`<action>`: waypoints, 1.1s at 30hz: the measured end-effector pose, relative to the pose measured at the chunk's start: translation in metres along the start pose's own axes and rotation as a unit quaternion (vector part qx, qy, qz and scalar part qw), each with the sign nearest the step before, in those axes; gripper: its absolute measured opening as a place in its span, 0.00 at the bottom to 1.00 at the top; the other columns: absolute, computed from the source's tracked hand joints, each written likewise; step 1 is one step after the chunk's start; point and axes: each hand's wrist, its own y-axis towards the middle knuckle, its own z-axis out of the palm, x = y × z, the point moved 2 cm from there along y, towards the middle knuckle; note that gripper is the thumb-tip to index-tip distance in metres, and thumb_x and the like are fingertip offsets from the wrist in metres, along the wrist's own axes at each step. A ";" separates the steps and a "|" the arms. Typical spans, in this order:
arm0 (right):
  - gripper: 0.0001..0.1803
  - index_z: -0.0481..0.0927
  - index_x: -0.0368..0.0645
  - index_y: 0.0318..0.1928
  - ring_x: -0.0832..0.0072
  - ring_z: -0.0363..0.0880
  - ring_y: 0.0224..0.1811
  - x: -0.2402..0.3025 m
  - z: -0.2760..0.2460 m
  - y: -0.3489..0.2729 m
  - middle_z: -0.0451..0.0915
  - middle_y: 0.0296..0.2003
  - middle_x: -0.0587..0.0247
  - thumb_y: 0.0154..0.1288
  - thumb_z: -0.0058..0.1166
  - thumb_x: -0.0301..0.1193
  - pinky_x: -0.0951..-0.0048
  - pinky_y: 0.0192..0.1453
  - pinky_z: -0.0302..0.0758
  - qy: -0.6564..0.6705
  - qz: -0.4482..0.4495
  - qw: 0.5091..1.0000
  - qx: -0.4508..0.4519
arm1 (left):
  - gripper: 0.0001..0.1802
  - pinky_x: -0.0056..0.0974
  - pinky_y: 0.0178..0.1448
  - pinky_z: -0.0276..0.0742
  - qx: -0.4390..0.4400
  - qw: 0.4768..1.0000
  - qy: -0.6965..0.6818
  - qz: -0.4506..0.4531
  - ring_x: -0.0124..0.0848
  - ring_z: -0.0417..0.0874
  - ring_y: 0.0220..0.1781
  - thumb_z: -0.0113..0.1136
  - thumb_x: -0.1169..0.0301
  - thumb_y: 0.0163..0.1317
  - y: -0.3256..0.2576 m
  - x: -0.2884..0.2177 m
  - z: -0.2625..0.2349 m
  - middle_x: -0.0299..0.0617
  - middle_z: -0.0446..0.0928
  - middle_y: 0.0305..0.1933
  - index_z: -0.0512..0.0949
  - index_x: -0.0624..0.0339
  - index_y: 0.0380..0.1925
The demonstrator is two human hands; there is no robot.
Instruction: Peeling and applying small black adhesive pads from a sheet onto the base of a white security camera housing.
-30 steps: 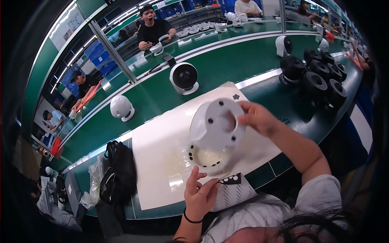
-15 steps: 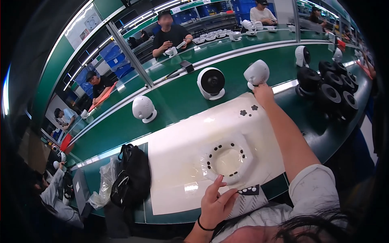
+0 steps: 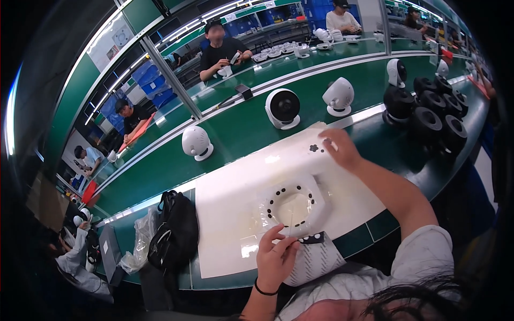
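Note:
My left hand (image 3: 274,259) pinches one end of a black strip with round white spots (image 3: 312,238), just in front of a white ring (image 3: 319,215). Small black oval pads sit spaced around the ring's inner edge, and clear film seems to surround it. The ring lies on a pale sheet (image 3: 225,224). Above the sheet's far right corner is my right hand (image 3: 344,151), thumb and fingers apart, holding nothing I can see. A black flower-shaped piece (image 3: 314,148) lies beside its fingers. Beyond it, a white round-headed fan (image 3: 338,97) stands on the green belt.
Two more white fans stand on the belt, one with a black front (image 3: 282,109), one turned away (image 3: 196,143). Several black round units (image 3: 423,120) crowd the right side. A black bag (image 3: 174,230) and clear plastic bag (image 3: 138,241) lie left. Co-workers sit across the line.
My right hand has come off the white fan and drawn back toward me over the sheet's corner. The fan stays on the belt. My left hand still holds the black strip, slightly farther forward.

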 end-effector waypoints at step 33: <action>0.12 0.78 0.44 0.38 0.62 0.74 0.39 0.144 -0.011 -0.045 0.77 0.32 0.60 0.55 0.56 0.35 0.65 0.45 0.69 0.267 -0.125 0.881 0.371 | 0.06 0.35 0.30 0.71 0.075 0.996 0.030 -0.044 0.38 0.76 0.25 0.59 0.71 0.54 0.001 -0.002 -0.016 0.44 0.75 0.25 0.78 0.62 0.30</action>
